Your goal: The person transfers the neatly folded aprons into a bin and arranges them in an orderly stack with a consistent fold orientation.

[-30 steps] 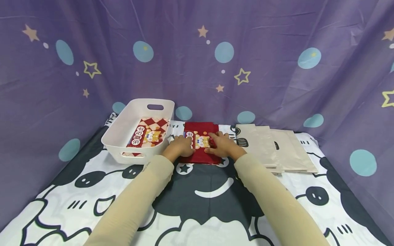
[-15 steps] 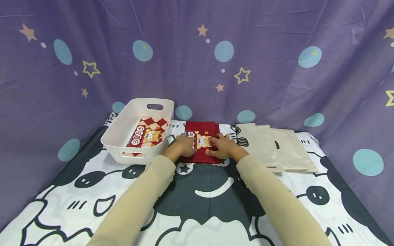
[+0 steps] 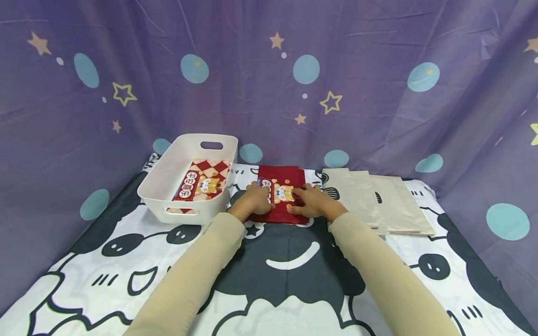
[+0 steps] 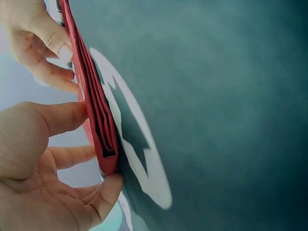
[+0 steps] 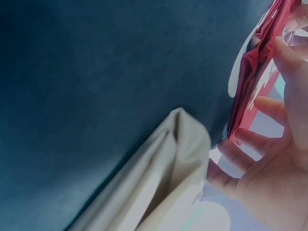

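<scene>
A folded red cloth with a cartoon animal print lies at the back middle of the table. My left hand rests along its left side, fingers spread. The left wrist view shows the thumb and fingertips touching the cloth's layered edge. On the opposite side, my right hand touches the cloth with spread fingers, its thumb over the top. In the right wrist view the right fingertips meet the cloth's creased side. The hands cover parts of the print.
A white plastic basket at the left holds a red-and-cream checked cloth with a similar print. Folded beige cloth pieces lie overlapping just right of my right hand. A purple curtain hangs behind the patterned tablecloth.
The red cloth has slid slightly to the right, and both hands have moved along with it. The basket and beige pieces have stayed in place.
</scene>
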Motion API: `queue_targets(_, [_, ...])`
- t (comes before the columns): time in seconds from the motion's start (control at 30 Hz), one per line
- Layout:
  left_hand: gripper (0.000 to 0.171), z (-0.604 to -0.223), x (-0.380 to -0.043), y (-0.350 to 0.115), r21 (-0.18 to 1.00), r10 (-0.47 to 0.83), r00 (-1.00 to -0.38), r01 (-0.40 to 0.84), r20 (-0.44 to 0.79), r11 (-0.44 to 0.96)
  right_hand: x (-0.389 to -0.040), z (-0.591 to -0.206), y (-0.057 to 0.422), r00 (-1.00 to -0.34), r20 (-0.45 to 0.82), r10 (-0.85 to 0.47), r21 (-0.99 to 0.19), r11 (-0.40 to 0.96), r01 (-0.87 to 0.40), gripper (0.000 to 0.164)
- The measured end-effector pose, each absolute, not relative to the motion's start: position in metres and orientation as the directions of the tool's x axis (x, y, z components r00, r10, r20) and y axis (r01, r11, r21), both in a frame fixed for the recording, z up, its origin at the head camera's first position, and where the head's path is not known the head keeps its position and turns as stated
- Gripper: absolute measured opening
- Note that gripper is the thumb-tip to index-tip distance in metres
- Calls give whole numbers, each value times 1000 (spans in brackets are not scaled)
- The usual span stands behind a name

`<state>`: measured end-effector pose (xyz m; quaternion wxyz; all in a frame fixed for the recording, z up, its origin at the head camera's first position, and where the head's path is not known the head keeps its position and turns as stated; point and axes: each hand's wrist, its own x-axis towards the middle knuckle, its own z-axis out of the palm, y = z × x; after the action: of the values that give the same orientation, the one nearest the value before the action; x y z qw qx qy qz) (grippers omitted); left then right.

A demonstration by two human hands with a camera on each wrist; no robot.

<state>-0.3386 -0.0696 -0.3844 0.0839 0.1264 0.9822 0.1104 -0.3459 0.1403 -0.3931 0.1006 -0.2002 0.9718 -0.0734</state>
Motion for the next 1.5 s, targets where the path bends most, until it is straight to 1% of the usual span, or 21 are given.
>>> queue_targets(0.23, [55,-384,-339,-65,232,263,-954,226,-142,946,-345,-394,144,-903,-155,-401,-188,909,-371,84])
queue_targets(0.57, [57,-385,-341,-73,294,247,-957,195,-150,936,-344,-394,145,-899,-151,-410,-184,906,-382,80])
queue_targets(0.67, [54,-386,-343,-77,307,245,-962,198,-123,931,-345,-393,144,-900,-134,-414,-200,901,-384,77])
queue_targets(0.8, [44,-387,-346,-84,354,228,-972,197,-49,914,-347,-393,145,-912,-85,-402,-228,899,-375,71])
queue_targets(0.87, [43,-387,-346,-86,381,213,-977,191,-18,905,-349,-392,146,-917,-66,-393,-245,898,-366,70])
queue_targets(0.97, [46,-387,-347,-89,431,169,-986,151,-3,890,-350,-391,147,-916,-42,-400,-273,886,-375,70])
queue_targets(1.03, [43,-387,-347,-90,458,139,-990,122,-3,880,-351,-390,147,-916,-41,-400,-304,878,-370,70])
queue_targets(1.13, [30,-387,-347,-92,492,96,-995,82,-4,867,-352,-389,148,-923,-44,-382,-355,870,-343,69])
queue_targets(1.23, [22,-389,-349,-93,547,65,-998,43,-22,836,-353,-389,149,-939,-50,-340,-415,862,-290,68])
queue_targets(1.37, [24,-392,-351,-93,645,27,-995,-38,-91,764,-354,-390,150,-964,-64,-256,-534,826,-184,64])
queue_targets(1.5, [30,-393,-352,-93,706,3,-992,-87,-125,703,-357,-392,150,-979,-121,-162,-684,729,-36,59])
